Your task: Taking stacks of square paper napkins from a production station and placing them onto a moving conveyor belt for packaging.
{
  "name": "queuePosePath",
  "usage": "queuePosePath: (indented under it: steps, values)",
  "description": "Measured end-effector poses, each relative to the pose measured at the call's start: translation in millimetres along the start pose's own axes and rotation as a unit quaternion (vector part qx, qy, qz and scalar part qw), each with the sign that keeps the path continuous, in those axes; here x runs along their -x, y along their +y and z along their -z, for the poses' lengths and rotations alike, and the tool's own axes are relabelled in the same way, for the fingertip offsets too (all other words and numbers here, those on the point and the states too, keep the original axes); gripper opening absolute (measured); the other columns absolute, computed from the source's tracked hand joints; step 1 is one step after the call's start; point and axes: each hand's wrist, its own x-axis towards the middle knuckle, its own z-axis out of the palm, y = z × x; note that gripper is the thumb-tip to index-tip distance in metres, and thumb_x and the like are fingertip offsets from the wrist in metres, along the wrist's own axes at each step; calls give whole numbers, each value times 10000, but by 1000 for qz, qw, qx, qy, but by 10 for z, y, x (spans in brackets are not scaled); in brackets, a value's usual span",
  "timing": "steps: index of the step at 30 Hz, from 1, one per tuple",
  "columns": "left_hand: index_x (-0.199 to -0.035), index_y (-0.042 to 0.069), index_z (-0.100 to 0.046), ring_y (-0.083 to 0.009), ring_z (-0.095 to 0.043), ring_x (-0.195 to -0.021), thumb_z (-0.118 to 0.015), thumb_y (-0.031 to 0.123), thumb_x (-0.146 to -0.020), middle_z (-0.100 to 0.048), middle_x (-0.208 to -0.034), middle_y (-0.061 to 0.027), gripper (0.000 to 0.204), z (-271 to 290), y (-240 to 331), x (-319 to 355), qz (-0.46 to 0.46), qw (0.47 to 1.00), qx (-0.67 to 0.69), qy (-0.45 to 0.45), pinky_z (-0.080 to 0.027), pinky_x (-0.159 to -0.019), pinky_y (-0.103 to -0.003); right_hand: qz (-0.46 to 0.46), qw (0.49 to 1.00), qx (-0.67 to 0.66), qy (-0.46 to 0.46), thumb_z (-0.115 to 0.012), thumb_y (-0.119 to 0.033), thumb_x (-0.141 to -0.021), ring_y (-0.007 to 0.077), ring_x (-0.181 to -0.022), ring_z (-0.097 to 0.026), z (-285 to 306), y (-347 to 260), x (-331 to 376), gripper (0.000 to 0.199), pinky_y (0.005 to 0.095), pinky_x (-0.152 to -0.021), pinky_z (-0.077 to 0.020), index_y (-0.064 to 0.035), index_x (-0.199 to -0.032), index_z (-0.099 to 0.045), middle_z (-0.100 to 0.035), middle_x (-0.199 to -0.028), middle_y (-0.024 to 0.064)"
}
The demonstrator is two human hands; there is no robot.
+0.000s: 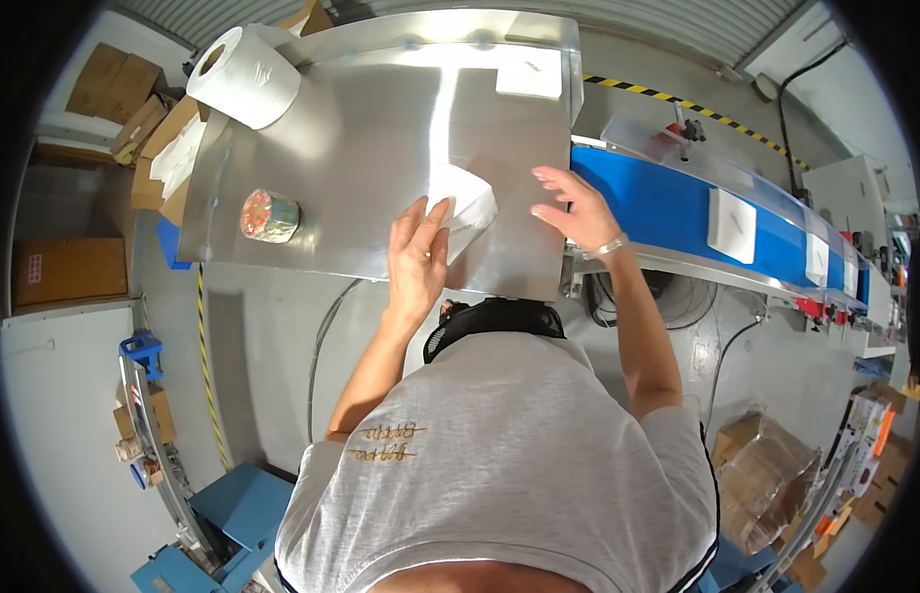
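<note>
Packet (472,210), white and thin, sits near the front of the metal table (346,133), right of the left hand (416,247); its visible part slants from lower left to upper right, with a blunt corner pointing right toward the blue belt (643,198). The fingers of that hand cover its left side, so its full long axis cannot be told. They are slightly bent and a little apart, tips over the packet and thumb near its lower left edge — whether they pinch it or only rest on it is unclear. The right hand (581,212), near the table's right edge, is well opened and empty, thumb and fingers parted and facing left. Brown lettering (386,442) runs upside down across the grey shirt (519,484); a carton (72,269) at left bears a pinkish label (35,268), too small to read.
</note>
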Motion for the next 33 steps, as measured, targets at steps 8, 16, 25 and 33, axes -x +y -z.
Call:
queuePosePath:
  steps: [8, 16, 25, 33]
  values:
    - [-1106, 129, -659, -326, -508, -1111, -620, -31, -791, -526, -1225, -192, 355, 42, -51, 32, -12, 999, 10, -27, -456, -899, -389, -12, 995, -77, -70, -709, -126, -781, 183, -1066, -544, -287, -175, -226, 480, 314, -893, -449, -78, -1219, -516, -568, -1191, 64]
    - [-1143, 126, -625, -310, -522, -1057, -619, 15, -818, -560, -1145, -153, 343, 75, 36, -64, 17, 999, 30, -15, -454, -884, -372, -43, 984, -101, -142, -668, -140, -835, 123, -1027, -517, -271, 79, -202, 368, 273, -896, -429, -16, -1153, -531, -571, -1090, 57]
    - [-1094, 86, -633, -286, -563, -852, -564, -68, -795, -610, -952, -113, 343, 13, 138, -99, -86, 993, -72, -43, -466, -765, -380, -256, 906, 142, 305, -669, -346, -831, 132, -786, -589, 1647, 1386, 663, 390, 271, -699, -478, -49, -1078, -617, -637, -901, 75]
    - [-1056, 65, -640, -290, -578, -885, -610, -70, -749, -623, -947, -113, 336, -394, 668, -202, -193, 957, 67, -208, -480, -776, -363, -96, 850, 375, 358, -668, -388, -822, 308, -962, -615, 1918, 1334, 867, 425, 410, -833, -479, -62, -1089, -613, -645, -1048, 157]
